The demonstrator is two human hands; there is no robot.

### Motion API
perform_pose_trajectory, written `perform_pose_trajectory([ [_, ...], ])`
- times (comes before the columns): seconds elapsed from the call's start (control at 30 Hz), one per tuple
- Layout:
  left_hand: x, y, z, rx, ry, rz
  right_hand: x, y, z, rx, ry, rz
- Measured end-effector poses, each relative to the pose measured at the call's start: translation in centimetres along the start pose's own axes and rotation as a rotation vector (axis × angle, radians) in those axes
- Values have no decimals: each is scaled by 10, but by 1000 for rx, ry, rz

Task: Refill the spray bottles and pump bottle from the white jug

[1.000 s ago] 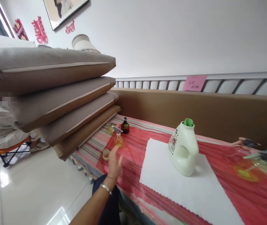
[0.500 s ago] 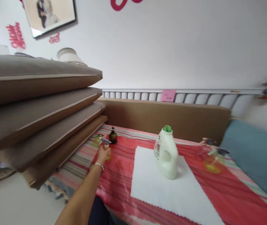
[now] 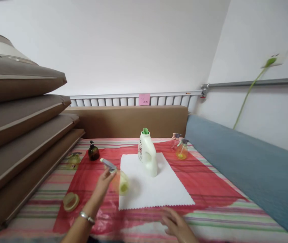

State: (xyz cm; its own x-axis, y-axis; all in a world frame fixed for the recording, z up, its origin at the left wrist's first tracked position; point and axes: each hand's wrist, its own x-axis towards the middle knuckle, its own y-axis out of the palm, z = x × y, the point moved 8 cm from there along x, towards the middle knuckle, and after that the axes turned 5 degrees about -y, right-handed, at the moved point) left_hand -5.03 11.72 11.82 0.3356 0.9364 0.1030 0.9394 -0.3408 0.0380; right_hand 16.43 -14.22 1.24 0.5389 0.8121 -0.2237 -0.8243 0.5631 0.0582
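Observation:
My left hand [image 3: 106, 177], with a bracelet on its wrist, is closed around the neck of a spray bottle [image 3: 123, 185] with a grey trigger head. The bottle is tilted, blurred, and seems to have yellow liquid inside. It hangs over the left edge of a white cloth [image 3: 156, 197]. On that cloth stands a pale green detergent jug [image 3: 151, 158] with a green cap or spout on top. Low in the view, my right hand [image 3: 175, 222] is bare and somewhat blurred, its fingers apart, near the cloth's front edge.
A dark pump bottle [image 3: 93, 152] and a yellowish spray bottle [image 3: 73, 160] stand at the left. A round lid-like object [image 3: 71, 201] lies closer. Two spray bottles, one pink [image 3: 175, 141], one orange-yellow [image 3: 182, 151], stand at right. Stacked cushions [image 3: 27, 145] border the left side.
My left hand has brought the spray bottle from beside the dark pump bottle toward the white cloth, tilting it. My right hand has come into view. The camera has turned right.

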Motion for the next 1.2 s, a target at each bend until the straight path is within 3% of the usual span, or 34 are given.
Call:
perform_pose_trajectory([
  [0.07,-29,41,-6,-171,-65,243,5,39,9,179,80,101],
  [0.17,-62,71,-23,-324,-96,392,-10,96,24,516,297,410],
  [0.23,-74,79,-34,-359,-94,433,-21,113,39,690,359,562],
  [0.33,-84,90,-45,-383,-106,480,-28,111,58,815,327,641],
  [0.43,-90,102,-51,-444,-113,464,-30,100,66,809,258,635],
  [0.67,-93,118,-67,-609,-49,326,-28,66,91,767,-227,346],
  [0.73,-94,120,-71,-611,-38,335,-30,69,93,789,-195,408],
  [0.83,-97,121,-72,-586,-54,363,-38,86,87,818,26,610],
  [0.9,-99,120,-72,-576,-62,362,-42,93,83,803,108,628],
  [0.93,-100,119,-72,-577,-59,351,-40,92,84,791,73,578],
  [1.03,-98,112,-73,-596,-40,291,-34,76,98,661,-264,302],
  [1.1,-97,108,-73,-605,-33,251,-36,69,106,561,-411,208],
  [1.13,-97,106,-73,-604,-32,237,-35,70,106,566,-389,232],
  [1.2,-98,105,-73,-594,-26,233,-36,86,98,665,-162,425],
])
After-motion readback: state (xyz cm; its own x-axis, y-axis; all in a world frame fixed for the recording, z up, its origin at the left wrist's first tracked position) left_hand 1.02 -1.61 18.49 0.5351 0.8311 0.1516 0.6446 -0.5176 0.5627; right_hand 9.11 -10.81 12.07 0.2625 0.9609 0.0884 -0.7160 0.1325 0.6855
